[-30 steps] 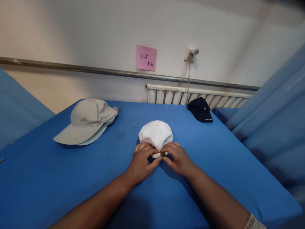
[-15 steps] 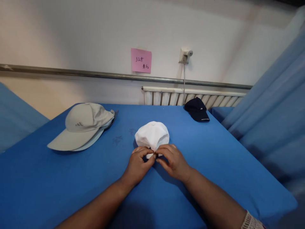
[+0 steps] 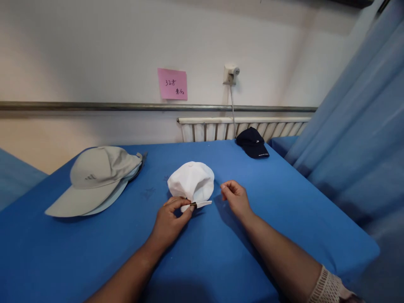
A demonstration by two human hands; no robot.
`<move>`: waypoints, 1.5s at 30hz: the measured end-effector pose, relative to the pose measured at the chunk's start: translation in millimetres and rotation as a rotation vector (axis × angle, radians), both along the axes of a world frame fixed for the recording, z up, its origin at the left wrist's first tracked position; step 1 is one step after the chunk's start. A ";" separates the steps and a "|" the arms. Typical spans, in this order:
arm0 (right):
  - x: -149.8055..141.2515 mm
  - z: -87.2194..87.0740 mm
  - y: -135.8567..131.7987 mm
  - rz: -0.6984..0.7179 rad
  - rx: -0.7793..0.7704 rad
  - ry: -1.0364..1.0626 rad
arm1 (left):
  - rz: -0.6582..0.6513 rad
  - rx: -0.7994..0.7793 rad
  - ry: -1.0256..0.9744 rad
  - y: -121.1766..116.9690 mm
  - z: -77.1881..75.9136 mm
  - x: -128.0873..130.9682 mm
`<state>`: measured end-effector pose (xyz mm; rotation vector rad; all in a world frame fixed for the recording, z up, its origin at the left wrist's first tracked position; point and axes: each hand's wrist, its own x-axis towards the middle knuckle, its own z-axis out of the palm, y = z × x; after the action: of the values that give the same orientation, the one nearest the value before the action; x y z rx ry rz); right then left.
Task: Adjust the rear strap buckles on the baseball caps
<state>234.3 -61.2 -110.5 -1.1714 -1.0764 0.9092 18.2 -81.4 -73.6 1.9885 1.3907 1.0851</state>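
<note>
Behind us a pale wall carries a pink note and a metal rail, and a blue curtain hangs to the right of the blue-covered counter. The white cap sits on this counter in front of us, its crown rounded and its back opening toward us. Its strap lies along the near edge, long axis running left to right with a slight rise, the loose end pointing to the right.

Our left hand is the nearer one: it comes in from the lower left and pinches the strap between thumb and fingers, beside the dark buckle. Our right hand is apart from the cap, just right of it and a little above the strap's loose end. Its fingers are loosely curled and we see nothing in them; whether thumb and fingertip meet, we cannot tell. A grey cap lies well to the left, a navy cap beyond to the right.
</note>
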 end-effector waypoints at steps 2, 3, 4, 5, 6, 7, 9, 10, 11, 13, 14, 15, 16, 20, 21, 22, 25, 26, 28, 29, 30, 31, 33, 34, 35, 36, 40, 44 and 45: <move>-0.7 0.0 -2.5 0.047 -0.014 -0.029 | -0.012 0.012 0.010 1.7 -0.9 -2.0; -1.2 -0.1 -4.2 0.075 -0.018 -0.048 | -0.021 0.021 0.021 2.3 -1.5 -2.8; -1.8 -0.2 -6.0 0.098 -0.017 -0.070 | -0.031 0.030 0.034 2.7 -2.1 -3.3; -2.5 -0.1 -7.9 0.112 -0.009 -0.099 | -0.040 0.039 0.046 2.8 -2.6 -3.6; -3.3 0.1 -9.8 0.120 0.011 -0.140 | -0.045 0.047 0.056 2.8 -3.1 -3.8; -4.2 0.6 -11.7 0.123 0.038 -0.190 | -0.045 0.054 0.061 2.6 -3.5 -3.8; -6.6 2.5 -15.9 0.123 0.107 -0.296 | -0.042 0.068 0.059 2.1 -4.0 -3.7; -8.0 3.8 -18.1 0.126 0.144 -0.344 | -0.041 0.073 0.055 1.9 -4.2 -3.5; -9.6 5.1 -20.3 0.133 0.180 -0.386 | -0.041 0.075 0.051 1.7 -4.3 -3.3; -12.8 7.4 -24.5 0.151 0.235 -0.443 | -0.039 0.076 0.045 1.6 -4.3 -3.0; -14.3 8.1 -26.1 0.162 0.251 -0.459 | -0.038 0.074 0.042 1.6 -4.2 -2.9; -15.6 8.3 -27.2 0.174 0.255 -0.467 | -0.038 0.070 0.040 1.8 -4.1 -2.9; -16.6 8.0 -27.8 0.186 0.250 -0.467 | -0.042 0.065 0.041 1.9 -3.9 -3.2; -17.8 3.0 -25.3 0.180 0.209 -0.450 | -0.080 0.046 0.090 2.6 -4.3 -5.4; -17.4 1.4 -24.1 0.170 0.211 -0.452 | -0.084 0.048 0.109 2.7 -4.9 -6.0; -16.7 -0.1 -22.9 0.161 0.216 -0.457 | -0.087 0.052 0.126 2.8 -5.6 -6.5; -13.6 -3.1 -20.6 0.153 0.248 -0.480 | -0.100 0.075 0.172 2.8 -7.7 -6.9; -12.5 -3.4 -20.4 0.153 0.263 -0.490 | -0.103 0.086 0.183 2.8 -8.1 -6.7; -10.6 -2.7 -20.8 0.167 0.301 -0.500 | -0.107 0.101 0.193 2.5 -8.2 -6.0; -10.0 -1.7 -21.4 0.182 0.324 -0.498 | -0.107 0.103 0.194 2.3 -7.9 -5.5; -9.8 -0.5 -22.3 0.200 0.344 -0.495 | -0.108 0.103 0.192 2.1 -7.6 -5.0; -10.0 0.9 -23.4 0.224 0.363 -0.491 | -0.111 0.100 0.189 1.8 -7.3 -4.6; -11.4 3.1 -25.9 0.283 0.393 -0.488 | -0.116 0.085 0.181 1.1 -6.9 -3.7; -12.6 3.6 -27.0 0.313 0.406 -0.492 | -0.119 0.075 0.178 0.7 -6.9 -3.2; -13.9 3.6 -28.0 0.337 0.417 -0.496 | -0.122 0.065 0.176 0.4 -7.1 -2.8; -15.2 3.1 -28.8 0.353 0.426 -0.498 | -0.121 0.055 0.174 0.0 -7.4 -2.4; -18.7 -0.8 -29.5 0.352 0.442 -0.490 | -0.102 0.026 0.166 -1.6 -10.1 -1.1; -18.3 -1.8 -29.1 0.362 0.461 -0.484 | -0.081 0.000 0.155 -3.4 -13.6 -0.1; -17.9 -1.5 -29.2 0.367 0.467 -0.488 | -0.074 -0.006 0.152 -3.7 -14.3 0.1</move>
<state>216.5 -90.5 -111.9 -0.8264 -1.8333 0.5974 18.3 -85.1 -87.9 2.1384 1.3811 0.9125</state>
